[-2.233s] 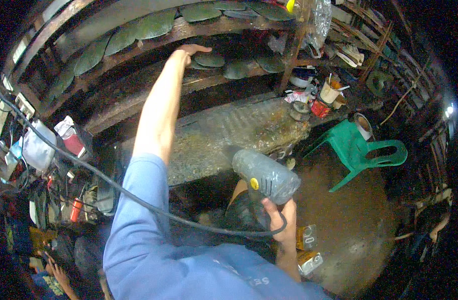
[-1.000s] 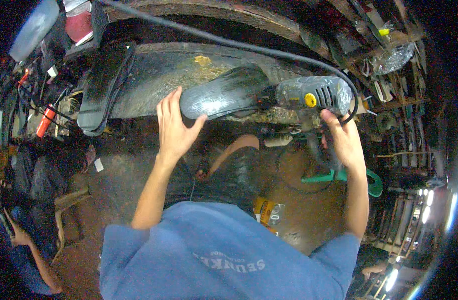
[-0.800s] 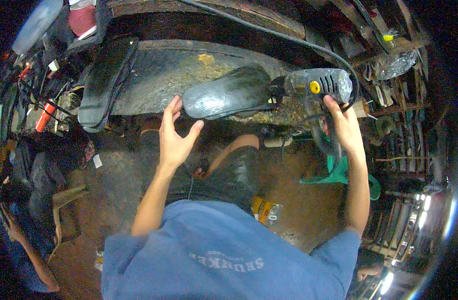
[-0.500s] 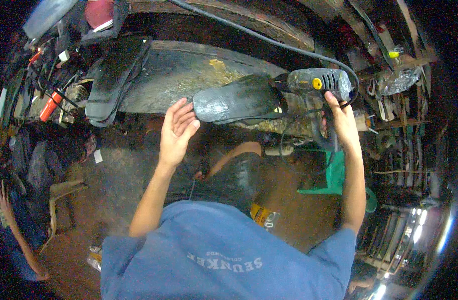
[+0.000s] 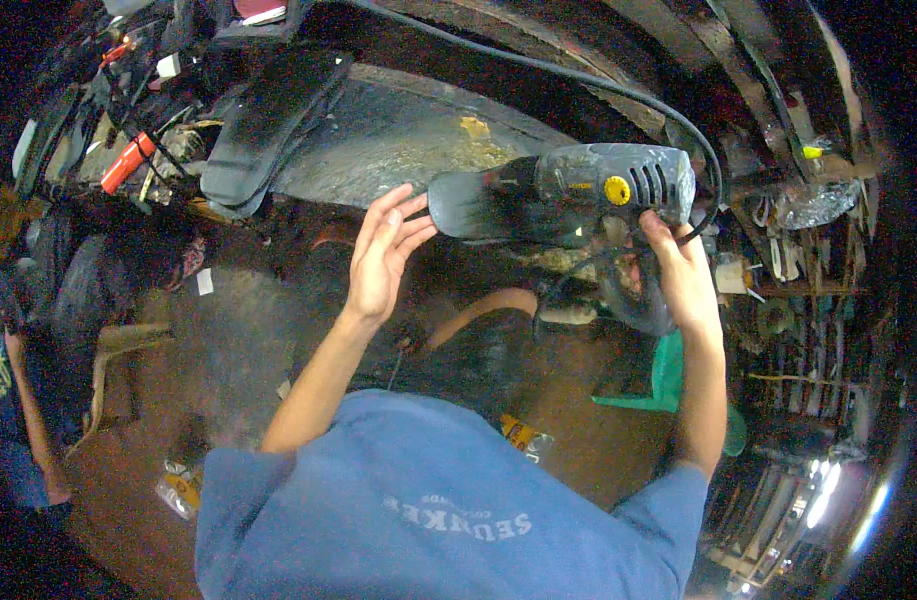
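Observation:
My right hand [image 5: 681,268] grips a grey heat gun [image 5: 614,185] with a yellow dial, its nozzle end over a dark, sole-shaped piece [image 5: 459,205]. My left hand [image 5: 384,255] has its fingers loosely spread, the tips at the piece's rounded left end; whether they press on it I cannot tell. Behind them is a grimy bench [image 5: 364,130], with a stack of dark flat pieces [image 5: 259,135] at its left end.
A thick black cable arches above the heat gun. A red cylinder [image 5: 129,165] lies among clutter at left. A green plastic chair [image 5: 664,375] is below my right arm. Another person's arm [image 5: 34,410] shows at far left. Wooden racks [image 5: 799,380] line the right side.
My left hand came down from the shelf of soles to the piece on the bench. The heat gun rose and now covers more of the piece's right part.

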A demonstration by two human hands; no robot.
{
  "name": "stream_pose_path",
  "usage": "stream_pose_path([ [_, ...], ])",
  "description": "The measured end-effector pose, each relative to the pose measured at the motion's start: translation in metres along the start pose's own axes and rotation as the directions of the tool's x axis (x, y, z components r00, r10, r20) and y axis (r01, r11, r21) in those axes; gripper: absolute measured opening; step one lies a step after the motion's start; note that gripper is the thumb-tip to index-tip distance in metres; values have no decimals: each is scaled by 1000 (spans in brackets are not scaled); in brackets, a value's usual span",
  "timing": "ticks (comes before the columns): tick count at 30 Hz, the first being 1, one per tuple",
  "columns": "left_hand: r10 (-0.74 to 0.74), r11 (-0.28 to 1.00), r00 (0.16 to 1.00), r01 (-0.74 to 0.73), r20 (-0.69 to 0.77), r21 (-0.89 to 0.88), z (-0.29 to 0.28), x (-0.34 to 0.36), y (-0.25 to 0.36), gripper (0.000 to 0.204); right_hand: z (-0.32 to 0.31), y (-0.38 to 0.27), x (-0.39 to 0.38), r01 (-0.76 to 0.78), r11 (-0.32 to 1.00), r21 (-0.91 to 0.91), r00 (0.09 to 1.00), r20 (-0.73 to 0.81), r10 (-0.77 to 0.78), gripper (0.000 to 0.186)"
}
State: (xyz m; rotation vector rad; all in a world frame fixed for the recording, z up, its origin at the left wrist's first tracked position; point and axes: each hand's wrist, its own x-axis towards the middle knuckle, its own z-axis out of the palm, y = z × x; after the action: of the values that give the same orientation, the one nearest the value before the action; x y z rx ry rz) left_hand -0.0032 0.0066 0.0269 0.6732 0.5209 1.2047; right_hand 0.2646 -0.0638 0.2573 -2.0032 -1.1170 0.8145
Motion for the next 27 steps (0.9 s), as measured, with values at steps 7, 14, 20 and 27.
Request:
stream_pose_path([
  [7,4,995,1000,-5,-15,-98,-4,-2,-2,53,20,-7,-15,27,999,34,993,111,-30,24],
  [14,56,993,992,-67,-114,-98,-1,-3,-2,52,21,-15,-32,72,997,-7,977,203,-69,16],
  [20,81,993,991,-89,-104,-75,0,3,-11,51,-1,2,-44,53,997,-52,988,150,-45,15],
  [27,85,974,991,-61,-103,216,1,13,-17,53,-39,30,-32,-90,978,-190,994,-72,78,30],
])
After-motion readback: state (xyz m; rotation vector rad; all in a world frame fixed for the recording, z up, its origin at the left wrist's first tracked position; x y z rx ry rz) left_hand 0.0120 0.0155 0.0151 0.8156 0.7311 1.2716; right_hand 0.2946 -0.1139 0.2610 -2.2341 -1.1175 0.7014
